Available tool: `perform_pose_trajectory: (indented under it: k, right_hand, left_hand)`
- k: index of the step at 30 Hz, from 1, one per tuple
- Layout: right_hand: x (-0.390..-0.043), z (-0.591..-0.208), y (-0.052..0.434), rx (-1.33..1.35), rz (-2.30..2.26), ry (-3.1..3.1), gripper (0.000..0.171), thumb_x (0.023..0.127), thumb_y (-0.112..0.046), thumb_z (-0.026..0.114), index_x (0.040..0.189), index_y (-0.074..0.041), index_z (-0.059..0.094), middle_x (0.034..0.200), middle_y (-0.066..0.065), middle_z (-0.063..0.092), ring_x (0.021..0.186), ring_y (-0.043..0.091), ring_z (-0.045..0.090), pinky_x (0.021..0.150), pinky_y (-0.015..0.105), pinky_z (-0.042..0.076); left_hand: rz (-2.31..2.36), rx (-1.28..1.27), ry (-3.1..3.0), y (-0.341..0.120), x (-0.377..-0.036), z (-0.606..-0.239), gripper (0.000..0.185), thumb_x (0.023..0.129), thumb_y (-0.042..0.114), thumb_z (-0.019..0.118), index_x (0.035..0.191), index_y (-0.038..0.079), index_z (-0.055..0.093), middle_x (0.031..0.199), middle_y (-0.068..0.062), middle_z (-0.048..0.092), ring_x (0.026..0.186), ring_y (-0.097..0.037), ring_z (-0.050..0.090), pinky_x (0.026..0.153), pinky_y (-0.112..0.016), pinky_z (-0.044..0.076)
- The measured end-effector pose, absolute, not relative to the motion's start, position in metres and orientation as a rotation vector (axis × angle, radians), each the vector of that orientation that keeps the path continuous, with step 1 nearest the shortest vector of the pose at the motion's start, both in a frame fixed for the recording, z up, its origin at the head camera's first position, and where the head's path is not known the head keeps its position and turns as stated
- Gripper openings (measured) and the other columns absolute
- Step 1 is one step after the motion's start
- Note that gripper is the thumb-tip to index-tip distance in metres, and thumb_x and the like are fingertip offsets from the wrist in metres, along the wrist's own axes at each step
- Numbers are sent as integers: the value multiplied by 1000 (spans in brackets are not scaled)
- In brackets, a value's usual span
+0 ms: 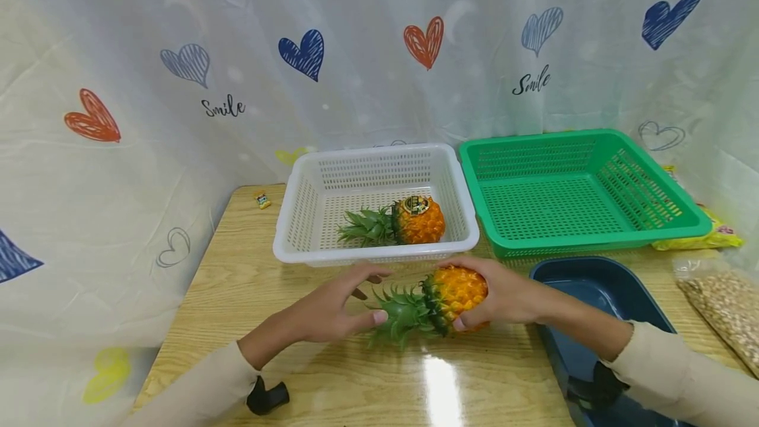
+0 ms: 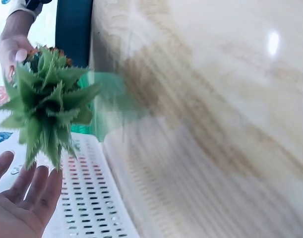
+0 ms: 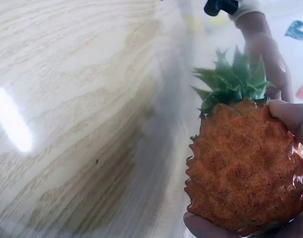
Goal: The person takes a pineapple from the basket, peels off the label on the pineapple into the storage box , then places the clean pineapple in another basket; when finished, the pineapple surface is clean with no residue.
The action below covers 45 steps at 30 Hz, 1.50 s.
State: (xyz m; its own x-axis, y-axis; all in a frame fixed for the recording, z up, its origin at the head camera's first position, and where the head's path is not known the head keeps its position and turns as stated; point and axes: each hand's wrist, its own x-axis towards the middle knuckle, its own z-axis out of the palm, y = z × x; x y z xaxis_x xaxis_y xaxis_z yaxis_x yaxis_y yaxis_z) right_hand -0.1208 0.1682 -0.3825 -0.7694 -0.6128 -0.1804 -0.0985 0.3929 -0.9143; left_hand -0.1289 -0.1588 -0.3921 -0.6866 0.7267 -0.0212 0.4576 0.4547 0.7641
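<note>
Right hand (image 1: 505,292): fingers and thumb round the pineapple (image 1: 455,292), gripping its orange body.
Left hand (image 1: 332,308): wide, holding nothing — by the leafy crown (image 1: 404,315), contact unclear.
Pineapple: between the hands, crown toward the left one.
White basket (image 1: 379,255): just beyond the hands, second pineapple (image 1: 422,221) inside.
Pineapple step: looks like gripping/positioning — next move probably calls for a steady right-hand hold, left fingers guiding or avoiding the spiky crown.

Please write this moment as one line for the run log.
right hand: grips pineapple | left hand: near its leaves, contact unclear | white basket: another pineapple inside | green basket: alongside
</note>
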Motion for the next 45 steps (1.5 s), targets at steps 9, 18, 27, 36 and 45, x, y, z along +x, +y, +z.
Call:
perform_pose_trajectory:
  k: [9,18,27,36,45]
  right_hand:
    - [-118,-372,184,-602,-1390,2129,83,80,-17,83,151,-18,40,123,19,55,92,30,64,69,41,59]
    - [-117,-359,199,-729,-1356,2161,77,82,-16,82,149,-22,43,127,19,51,94,29,62,72,39,58]
    - [-116,-342,217,-720,-1351,2147,79,86,-13,79,153,-20,38,128,15,52,93,28,64,72,40,59]
    - [-120,-329,229,-799,-1339,2232,81,84,-12,81,152,-21,39,129,16,51,91,25,63,69,39,58]
    - [-129,-311,244,-827,-1337,2335,83,83,-6,80,153,-24,39,128,16,51,90,24,62,68,37,58]
  left_hand:
    - [1141,1082,2443,-166,-138,-382,53,100,32,63,148,20,43,142,2,50,127,-25,53,99,-42,50]
    - [1113,1112,2612,-175,-154,-375,53,98,31,67,145,17,48,139,-2,53,120,-21,58,95,-46,51]
    - [1122,1096,2685,-184,-174,-373,47,98,29,67,139,13,52,133,-3,56,120,-29,59,97,-50,49]
    - [1036,1028,2700,-182,-185,-381,42,98,32,66,131,7,58,126,-10,63,115,-24,61,95,-48,50]
    - [927,945,2739,-178,-189,-383,39,95,36,71,123,10,62,116,-2,66,106,-19,63,92,-43,52]
